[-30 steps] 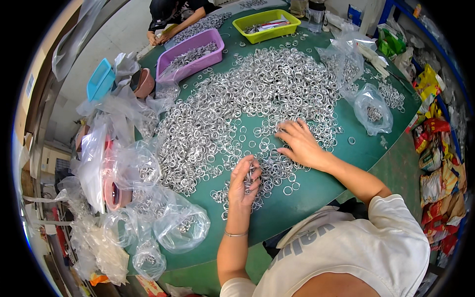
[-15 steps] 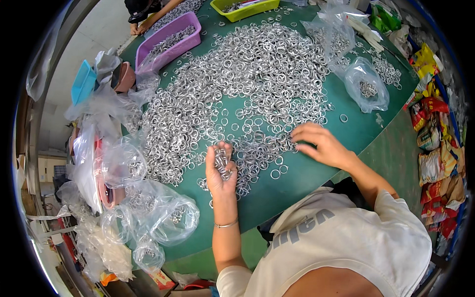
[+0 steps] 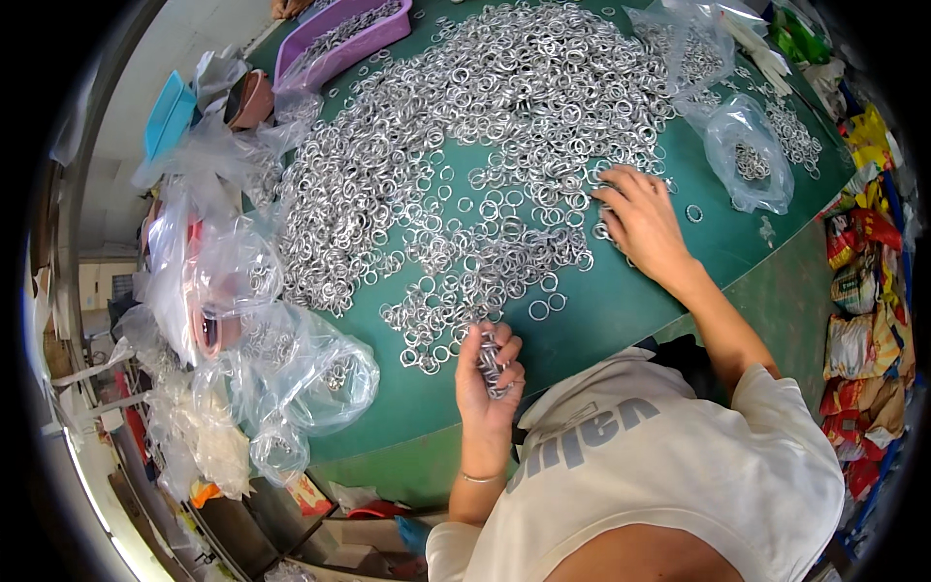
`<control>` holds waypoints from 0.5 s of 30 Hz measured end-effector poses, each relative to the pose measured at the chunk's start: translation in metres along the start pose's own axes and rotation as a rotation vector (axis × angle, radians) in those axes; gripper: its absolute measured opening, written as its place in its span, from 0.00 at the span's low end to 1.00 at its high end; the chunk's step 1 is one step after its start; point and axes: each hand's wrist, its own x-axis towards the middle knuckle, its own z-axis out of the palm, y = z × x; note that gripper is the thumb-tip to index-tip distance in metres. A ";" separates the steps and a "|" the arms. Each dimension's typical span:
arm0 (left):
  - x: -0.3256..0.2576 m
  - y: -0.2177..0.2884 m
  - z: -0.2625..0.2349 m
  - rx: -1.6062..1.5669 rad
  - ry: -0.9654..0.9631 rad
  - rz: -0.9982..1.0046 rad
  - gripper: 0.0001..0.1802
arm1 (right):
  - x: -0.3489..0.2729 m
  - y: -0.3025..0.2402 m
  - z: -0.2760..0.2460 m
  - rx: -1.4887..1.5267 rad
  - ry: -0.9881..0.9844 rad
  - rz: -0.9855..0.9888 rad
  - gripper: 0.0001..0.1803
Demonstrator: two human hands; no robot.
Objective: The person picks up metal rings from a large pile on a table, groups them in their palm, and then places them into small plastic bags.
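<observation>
Near the table's front edge, my left hand [image 3: 490, 383] is closed around a bunch of silver metal rings [image 3: 493, 361], which show between the thumb and curled fingers. Just beyond it lies a loose cluster of rings [image 3: 504, 262] on the green tabletop [image 3: 601, 320]. My right hand [image 3: 642, 221] reaches to the right edge of the large ring heap [image 3: 543, 87], palm down. Its fingers are apart and bent a little, with the tips touching rings; part of what lies under the palm is hidden.
At the far left stand a purple basket [image 3: 339, 41] of rings and a blue tray [image 3: 171, 114]. Clear plastic bags [image 3: 320, 373] with rings crowd the left side. Another ring bag [image 3: 747, 155] and a pale glove [image 3: 756, 53] lie at right. Colourful packages [image 3: 858, 281] line the right side.
My left hand has drawn back from the cluster toward me and to the right, still holding rings. My right hand has moved farther out, to the heap's right edge. The view has shifted.
</observation>
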 end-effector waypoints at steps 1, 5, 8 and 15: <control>-0.002 -0.001 -0.002 -0.010 -0.018 -0.012 0.10 | -0.003 0.000 -0.002 -0.042 0.010 -0.012 0.14; -0.007 -0.009 -0.006 -0.035 -0.039 -0.038 0.11 | -0.002 -0.023 0.000 0.114 0.063 0.012 0.15; -0.007 -0.014 -0.007 -0.047 -0.040 -0.027 0.12 | -0.005 -0.047 0.009 0.266 -0.049 -0.126 0.19; -0.014 -0.017 -0.012 0.014 0.053 0.034 0.10 | -0.008 -0.029 -0.005 0.393 -0.182 -0.061 0.11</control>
